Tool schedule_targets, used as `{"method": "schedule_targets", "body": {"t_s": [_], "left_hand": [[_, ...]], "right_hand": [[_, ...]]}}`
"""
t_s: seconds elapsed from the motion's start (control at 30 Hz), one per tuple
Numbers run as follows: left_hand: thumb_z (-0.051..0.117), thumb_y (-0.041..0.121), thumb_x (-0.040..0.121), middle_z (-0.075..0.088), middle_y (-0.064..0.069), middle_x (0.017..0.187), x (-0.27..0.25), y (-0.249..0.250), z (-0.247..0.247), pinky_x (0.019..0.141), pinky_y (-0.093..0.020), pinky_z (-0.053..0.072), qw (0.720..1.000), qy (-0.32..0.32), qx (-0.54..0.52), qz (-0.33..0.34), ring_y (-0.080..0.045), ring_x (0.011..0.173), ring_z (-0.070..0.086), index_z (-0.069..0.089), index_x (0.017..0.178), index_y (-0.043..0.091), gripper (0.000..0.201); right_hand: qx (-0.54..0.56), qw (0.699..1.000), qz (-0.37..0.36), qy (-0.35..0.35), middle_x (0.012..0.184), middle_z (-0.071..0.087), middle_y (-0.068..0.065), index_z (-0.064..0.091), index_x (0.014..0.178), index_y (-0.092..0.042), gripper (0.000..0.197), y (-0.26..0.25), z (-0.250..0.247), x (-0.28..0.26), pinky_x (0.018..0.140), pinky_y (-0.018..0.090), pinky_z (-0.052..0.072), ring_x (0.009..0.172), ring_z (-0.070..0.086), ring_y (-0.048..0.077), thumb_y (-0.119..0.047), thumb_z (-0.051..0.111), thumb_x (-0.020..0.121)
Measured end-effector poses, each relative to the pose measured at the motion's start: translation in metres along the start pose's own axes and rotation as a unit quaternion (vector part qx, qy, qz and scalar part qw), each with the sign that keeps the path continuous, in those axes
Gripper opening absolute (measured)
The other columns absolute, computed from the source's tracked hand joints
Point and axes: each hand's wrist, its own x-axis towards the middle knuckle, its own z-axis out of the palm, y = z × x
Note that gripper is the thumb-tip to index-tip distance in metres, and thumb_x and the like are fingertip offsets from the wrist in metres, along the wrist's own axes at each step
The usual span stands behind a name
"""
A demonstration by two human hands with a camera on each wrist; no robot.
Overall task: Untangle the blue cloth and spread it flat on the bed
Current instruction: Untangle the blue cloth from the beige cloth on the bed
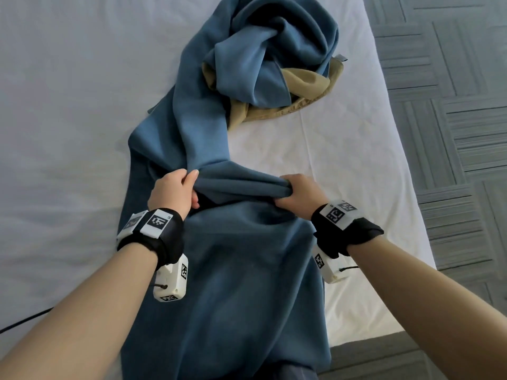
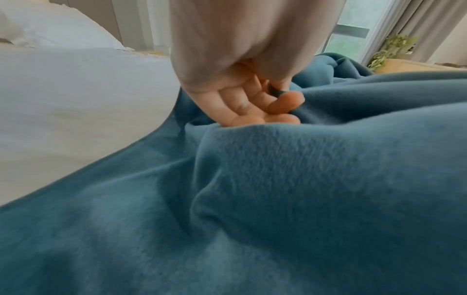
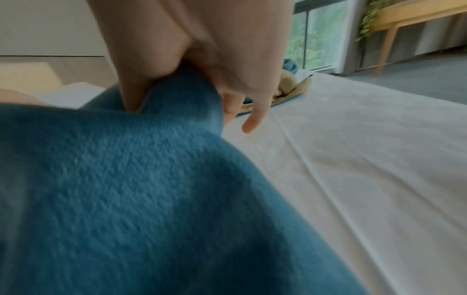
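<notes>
The soft blue fleece cloth point(image 1: 219, 256) lies in a long rumpled band down the white-sheeted bed point(image 1: 68, 105), its near end draped toward the person and its far end heaped in a twisted knot. A crumpled tan cloth point(image 1: 307, 83) is caught beneath that far knot, its edges showing on the side nearer the bed's right edge.

Both hands grip a raised ridge of the blue cloth at about the middle of its length. The left hand point(image 1: 172, 192) pinches a fold between thumb on top and fingers point(image 2: 255, 105) curled underneath, so the layer is lifted off the part below. The right hand point(image 1: 297, 194) has most of its fingers point(image 3: 227, 65) wrapped around a bunched roll of the fleece, the little finger sticking out loose above the sheet.

Holding the ridge at two points apart likely serves to pull the folded layers sideways and open the band to its full width. The far knot over the tan cloth looks untouched, so the untangling seems to be at an early stage.
</notes>
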Motion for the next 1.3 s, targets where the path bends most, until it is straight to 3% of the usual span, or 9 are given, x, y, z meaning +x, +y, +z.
{"method": "schedule_targets", "body": {"t_s": [0.13,0.33,0.47,0.63,0.77,0.9,1.1,1.2,1.3], "left_hand": [[0.042,0.031,0.096,0.066,-0.014,0.068,0.008,0.007,0.010,0.056,-0.042,0.056,0.987,-0.006,-0.162,-0.014,-0.031,0.061,0.069,0.039,0.065,0.013,0.036],[0.046,0.029,0.093,0.063,-0.031,0.094,0.023,-0.020,0.001,0.062,-0.047,0.059,0.984,0.018,-0.163,-0.064,-0.041,0.075,0.069,0.051,0.079,0.000,0.032],[0.044,0.028,0.094,0.061,-0.019,0.085,0.018,-0.025,0.009,0.032,-0.016,0.042,0.985,0.001,-0.161,-0.056,-0.008,0.038,0.063,0.050,0.079,0.006,0.028],[0.043,0.026,0.095,0.051,-0.010,0.084,0.012,-0.008,0.013,0.027,-0.014,0.035,0.975,-0.004,-0.217,-0.045,-0.005,0.037,0.062,0.035,0.068,0.014,0.031],[0.044,0.016,0.096,0.059,-0.008,0.101,-0.002,0.017,0.021,0.045,-0.022,0.055,0.939,-0.083,-0.332,-0.038,-0.006,0.054,0.069,0.044,0.099,0.011,0.006],[0.062,0.036,0.085,0.051,-0.001,0.138,-0.021,0.029,0.044,0.095,-0.032,0.048,0.943,-0.193,-0.273,-0.010,-0.009,0.106,0.061,0.035,0.129,0.019,0.055],[0.078,0.042,0.068,0.015,0.002,0.159,-0.035,0.028,0.076,0.112,-0.025,0.023,0.958,-0.266,-0.106,0.011,-0.013,0.142,0.025,-0.015,0.148,0.023,0.123],[0.077,0.036,0.071,0.021,-0.001,0.157,-0.034,0.025,0.081,0.118,-0.030,0.020,0.963,-0.265,-0.049,-0.013,-0.014,0.143,0.024,-0.001,0.150,0.018,0.113],[0.072,0.036,0.077,0.027,-0.005,0.155,-0.041,0.033,0.087,0.116,-0.028,0.020,0.972,-0.234,0.006,-0.037,-0.016,0.142,0.027,0.016,0.149,0.017,0.093]], "right_hand": [[0.198,0.980,0.018,-0.021,0.070,0.065,-0.006,0.067,0.082,-0.020,0.010,0.006,-0.006,-0.008,0.052,0.004,0.044,0.058,0.059,-0.007,-0.021,0.072,0.074],[0.055,0.946,0.060,-0.313,0.098,0.072,-0.006,0.063,0.102,-0.034,0.037,0.023,0.017,-0.054,0.090,0.029,0.052,0.093,0.067,0.010,-0.040,0.077,0.068],[-0.045,0.979,0.069,-0.186,0.089,0.069,0.006,0.063,0.090,-0.019,0.022,0.028,0.026,-0.058,0.076,0.034,0.053,0.086,0.064,0.024,-0.026,0.073,0.071],[-0.074,0.990,0.107,0.055,0.067,0.051,0.008,0.042,0.067,-0.019,0.015,0.035,0.010,-0.051,0.058,0.031,0.035,0.068,0.052,0.030,-0.012,0.053,0.076],[0.020,0.996,0.078,0.044,0.070,0.057,0.013,0.050,0.074,-0.007,0.004,0.040,0.002,-0.052,0.063,0.038,0.046,0.069,0.056,0.031,-0.010,0.051,0.077],[0.135,0.987,0.059,0.071,0.065,0.049,0.005,0.049,0.077,-0.004,0.003,0.049,-0.001,-0.050,0.060,0.030,0.039,0.065,0.046,0.020,-0.005,0.051,0.077],[0.156,0.972,0.139,-0.104,0.089,0.062,-0.002,0.055,0.106,-0.015,0.025,0.079,-0.015,-0.047,0.068,0.027,0.049,0.087,0.060,0.019,-0.029,0.059,0.086],[0.206,0.940,0.135,-0.235,0.107,0.069,0.008,0.065,0.110,-0.009,0.030,0.102,-0.029,-0.050,0.089,0.030,0.051,0.100,0.065,0.023,-0.025,0.064,0.085],[0.297,0.913,0.076,-0.269,0.087,0.071,0.001,0.067,0.093,-0.009,0.011,0.128,-0.044,-0.050,0.073,0.017,0.049,0.082,0.066,0.011,-0.007,0.059,0.086]]}}
